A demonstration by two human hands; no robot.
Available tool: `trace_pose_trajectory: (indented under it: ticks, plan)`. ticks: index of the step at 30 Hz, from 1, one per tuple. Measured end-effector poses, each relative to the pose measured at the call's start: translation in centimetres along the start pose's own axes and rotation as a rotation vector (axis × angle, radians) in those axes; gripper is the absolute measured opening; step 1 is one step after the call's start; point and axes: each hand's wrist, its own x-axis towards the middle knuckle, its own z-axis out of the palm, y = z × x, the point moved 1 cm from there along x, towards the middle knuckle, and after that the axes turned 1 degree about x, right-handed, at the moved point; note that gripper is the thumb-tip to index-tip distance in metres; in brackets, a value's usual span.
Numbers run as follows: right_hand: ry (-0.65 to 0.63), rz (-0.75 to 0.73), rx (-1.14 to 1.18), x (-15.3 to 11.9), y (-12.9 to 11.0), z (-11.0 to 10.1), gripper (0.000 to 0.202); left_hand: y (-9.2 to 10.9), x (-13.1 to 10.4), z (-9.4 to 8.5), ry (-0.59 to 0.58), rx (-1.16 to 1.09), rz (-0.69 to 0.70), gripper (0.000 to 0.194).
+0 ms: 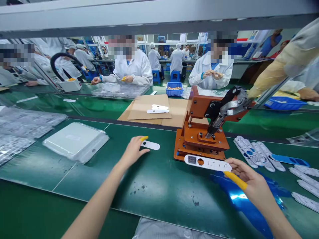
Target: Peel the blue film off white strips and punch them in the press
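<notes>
My right hand (245,179), with a yellow finger cot, pinches one end of a long white panel (211,163). This panel has a dark square, a round hole and small markings, and it is held in front of an orange press (201,139). On the left, my left hand (136,149) also wears a yellow cot. Its thumb and forefinger are apart, around the end of a smaller white strip (153,145) with a dark hole. That strip appears to lie on the green table (159,186); part of it is hidden by the hand.
Several patterned panels (245,151) lie right of the press, near a shiny blue film (239,196). A wrapped white stack (74,139) sits left. Behind are cardboard (139,106) bearing white strips, a blue bin (174,89) and co-workers in white coats. A metal beam (159,16) crosses overhead.
</notes>
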Motion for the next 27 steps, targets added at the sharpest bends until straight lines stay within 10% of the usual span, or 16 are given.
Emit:
trace_pose_trajectory:
  ticks: [6,13,27]
  plan:
    - [0.055,-0.147,-0.207,4.3,1.7,-0.3,0.047,-2.6,2.5,-2.5,-0.216,0.319,-0.020,0.021]
    - [-0.051,-0.152,-0.202,6.8,1.0,0.6,0.045,0.3,-0.5,0.3,-0.306,0.194,0.042,0.022]
    - [0.052,-0.088,-0.072,6.1,1.6,1.0,0.048,1.3,-4.3,3.8,0.168,-0.554,-0.249,0.040]
